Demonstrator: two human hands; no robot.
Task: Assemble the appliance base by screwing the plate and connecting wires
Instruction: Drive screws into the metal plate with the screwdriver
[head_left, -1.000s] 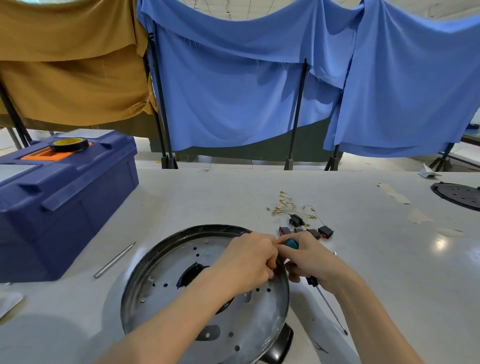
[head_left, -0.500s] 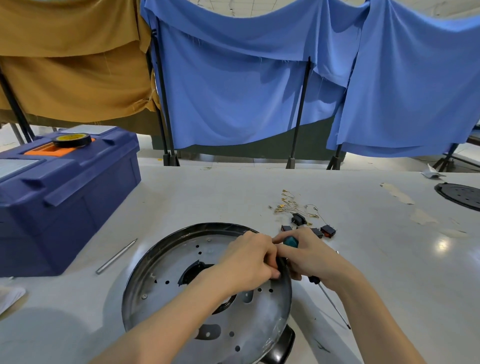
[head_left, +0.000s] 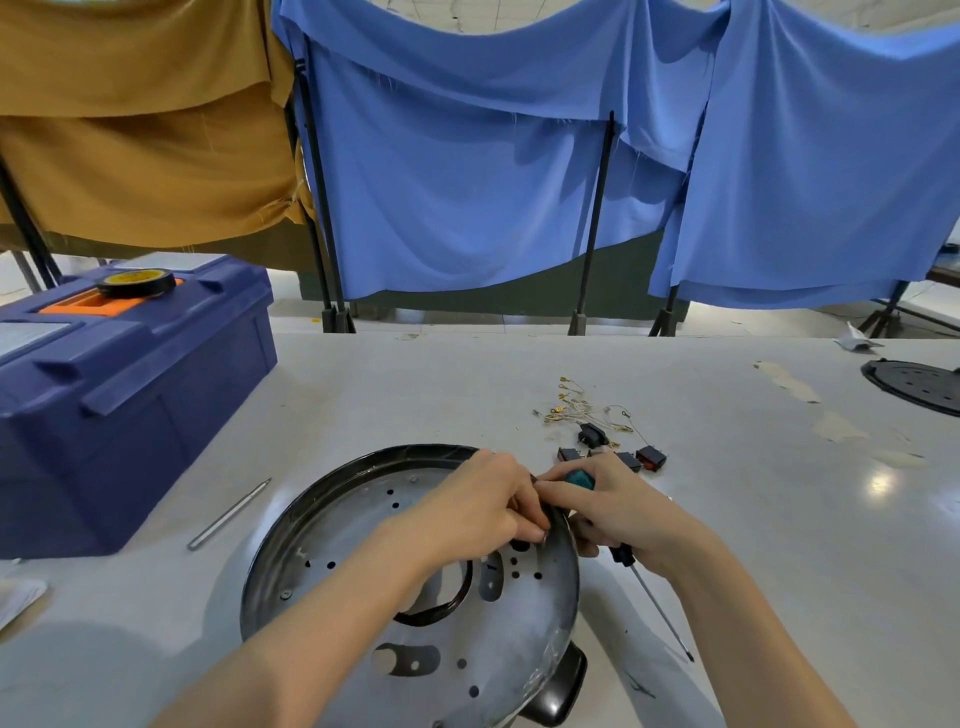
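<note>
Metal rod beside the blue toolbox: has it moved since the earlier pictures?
No. The metal rod lies at the same spot and angle beside the blue toolbox.

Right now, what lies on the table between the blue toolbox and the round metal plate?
One thin metal rod lies on the table between the toolbox and the plate, touching neither; the head view shows it.

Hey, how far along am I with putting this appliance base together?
Done: the plate sits in the base, with what looks like a screw in. In hand: the left hand and right hand meet at its right rim, the right gripping the screwdriver, tip pointing away. Remaining: the wires and switches lie loose on the table, unconnected.
</note>
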